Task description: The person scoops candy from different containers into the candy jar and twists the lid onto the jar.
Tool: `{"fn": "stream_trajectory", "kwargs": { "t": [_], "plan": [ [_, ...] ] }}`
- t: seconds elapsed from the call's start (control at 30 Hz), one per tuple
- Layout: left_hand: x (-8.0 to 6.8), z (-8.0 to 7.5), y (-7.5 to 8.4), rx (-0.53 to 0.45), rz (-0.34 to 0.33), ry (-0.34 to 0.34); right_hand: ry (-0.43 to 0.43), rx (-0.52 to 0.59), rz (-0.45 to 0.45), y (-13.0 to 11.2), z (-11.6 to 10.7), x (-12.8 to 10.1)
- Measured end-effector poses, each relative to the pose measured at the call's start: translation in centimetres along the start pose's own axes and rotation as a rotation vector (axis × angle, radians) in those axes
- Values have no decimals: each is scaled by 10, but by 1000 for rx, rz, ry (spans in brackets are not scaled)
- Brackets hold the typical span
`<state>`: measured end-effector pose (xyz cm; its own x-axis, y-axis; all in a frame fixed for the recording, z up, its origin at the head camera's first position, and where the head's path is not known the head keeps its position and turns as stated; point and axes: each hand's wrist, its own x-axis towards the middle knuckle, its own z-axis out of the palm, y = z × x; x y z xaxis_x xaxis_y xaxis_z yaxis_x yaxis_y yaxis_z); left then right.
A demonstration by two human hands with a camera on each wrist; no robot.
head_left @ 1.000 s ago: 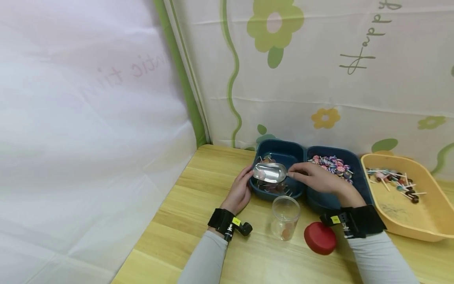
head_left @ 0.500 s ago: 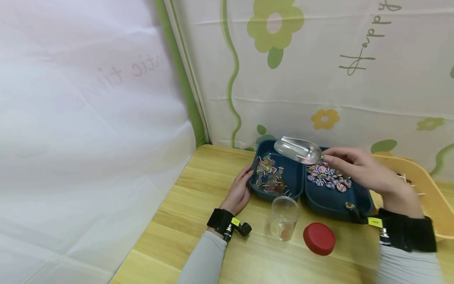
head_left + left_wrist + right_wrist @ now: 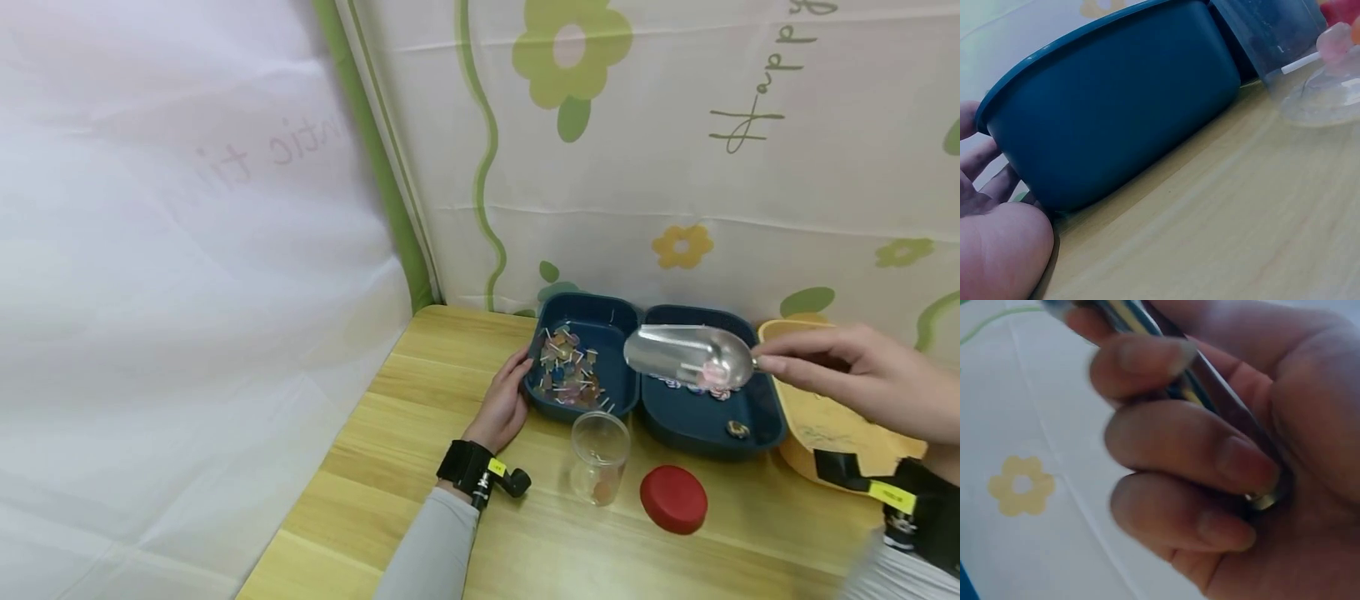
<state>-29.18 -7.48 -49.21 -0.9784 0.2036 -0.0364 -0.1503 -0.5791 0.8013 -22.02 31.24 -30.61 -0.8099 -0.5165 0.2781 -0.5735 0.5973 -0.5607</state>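
Note:
My right hand (image 3: 862, 375) grips the handle of a metal scoop (image 3: 667, 346), its fingers curled round the handle (image 3: 1229, 406) in the right wrist view. A pink lollipop (image 3: 714, 372) lies in the scoop, which hangs over the middle blue bin (image 3: 720, 442). Against the side of the left blue bin (image 3: 1116, 112), my left hand (image 3: 501, 404) rests with fingers extended, fingertips right at the rim. Lollipops (image 3: 566, 367) lie in that left bin. In front of it stands a clear plastic jar (image 3: 600, 450), holding a lollipop (image 3: 1335, 47) with a white stick.
A red lid (image 3: 673, 500) lies on the wooden table (image 3: 555, 550) right of the jar. The yellow bin (image 3: 840, 442) stands at the right, partly covered by my right arm. Behind the bins hangs a printed curtain (image 3: 600, 200).
My right hand has carried the scoop rightward, from over the left blue bin to over the middle one. The left hand, jar and lid have stayed in place.

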Motion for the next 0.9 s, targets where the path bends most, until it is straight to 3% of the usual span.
{"fn": "stream_trajectory", "kwargs": {
  "t": [0.2,0.57,0.9],
  "plan": [
    [1,-1,0,0,-2,-3,-120,-32,3,-1,-1,-10],
    [-2,0,1,7,-1,-9,-249,-103,47,-13,1,-4],
    [-2,1,0,5,10,-8,-276,-144,-1,-18,1,-1]
  ]
}}
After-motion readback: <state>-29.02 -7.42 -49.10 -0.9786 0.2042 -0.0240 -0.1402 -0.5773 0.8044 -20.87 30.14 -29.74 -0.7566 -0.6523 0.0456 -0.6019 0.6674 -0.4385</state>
